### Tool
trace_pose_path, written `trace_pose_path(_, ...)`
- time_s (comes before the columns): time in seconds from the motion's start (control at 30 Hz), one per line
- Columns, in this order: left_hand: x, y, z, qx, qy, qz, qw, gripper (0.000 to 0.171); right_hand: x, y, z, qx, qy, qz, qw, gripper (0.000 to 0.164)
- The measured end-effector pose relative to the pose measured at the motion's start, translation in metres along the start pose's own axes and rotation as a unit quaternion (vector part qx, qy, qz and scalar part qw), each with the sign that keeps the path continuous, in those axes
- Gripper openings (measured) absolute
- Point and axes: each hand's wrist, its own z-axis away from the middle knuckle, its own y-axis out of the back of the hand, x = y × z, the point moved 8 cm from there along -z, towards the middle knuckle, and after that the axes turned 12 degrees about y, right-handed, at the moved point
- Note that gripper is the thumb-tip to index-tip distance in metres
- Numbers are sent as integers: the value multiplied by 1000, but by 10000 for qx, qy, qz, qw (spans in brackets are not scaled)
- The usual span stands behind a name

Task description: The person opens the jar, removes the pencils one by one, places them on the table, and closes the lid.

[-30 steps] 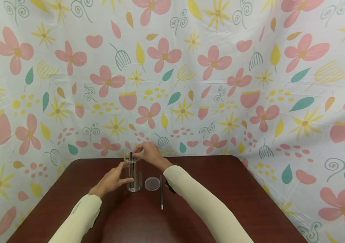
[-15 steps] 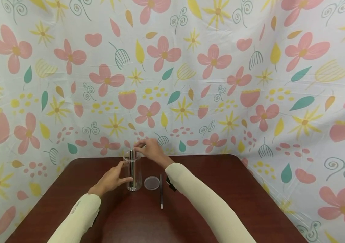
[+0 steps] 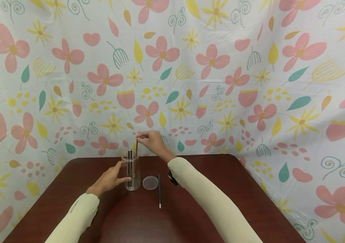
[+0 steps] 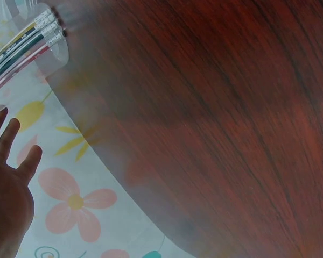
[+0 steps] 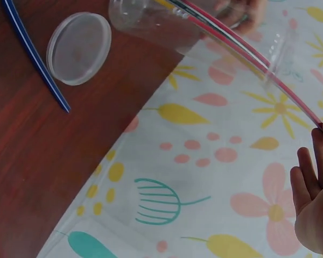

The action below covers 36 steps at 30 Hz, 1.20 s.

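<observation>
A clear plastic jar (image 3: pixel 136 179) stands near the table's far edge with several pencils (image 4: pixel 22 51) upright in it. My left hand (image 3: pixel 109 180) holds the jar from the left, its thumb in front and its fingers behind. Above the rim, my right hand (image 3: pixel 154 141) pinches the top end of a red pencil (image 5: pixel 297 101) between thumb and fingertips. The lower part of that pencil is still inside the jar, seen through its wall in the right wrist view.
Right of the jar a round clear lid (image 3: pixel 150 183) lies flat on the dark red-brown table (image 3: pixel 129 222). Beside it lies a dark blue pencil (image 3: pixel 159 192) with a white end towards me. A flower-printed cloth (image 3: pixel 190 101) hangs behind the table.
My right hand has risen from the jar's rim, drawing the red pencil partly up out of it. The left hand stays at the jar; lid and loose pencil lie as before.
</observation>
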Motion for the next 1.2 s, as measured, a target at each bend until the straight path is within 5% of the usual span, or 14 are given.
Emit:
trace_pose_path(0.43,1,-1,-1,37,-88,-22,10000,80,0,37,-22,471,379,-25,9982,16)
trace_pose_path(1.2,4,1,2,58,-102,-64,9999,77,0,88,-38,1344,161,-773,9878,20)
